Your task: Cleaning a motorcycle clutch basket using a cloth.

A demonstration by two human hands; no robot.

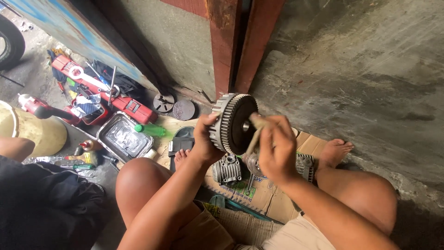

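Observation:
My left hand [206, 139] grips the toothed rim of a round dark metal gear drum [231, 121], held upright above my lap. Pinched in my right hand [275, 148] is a thin greyish brush or rag strip [255, 134] that touches the drum's dark face near its centre hole. Below the hands, grey finned engine parts [226, 169] lie on flattened cardboard [259, 194] between my bare knees. My feet rest on the cardboard at both sides.
A red open toolbox [99, 99] with wrenches lies at the left, beside a shiny metal tray [122, 138] and a green bottle [150, 129]. Two round discs [175, 106] sit by a rusty red post [231, 46]. A yellow bucket [32, 129] stands far left.

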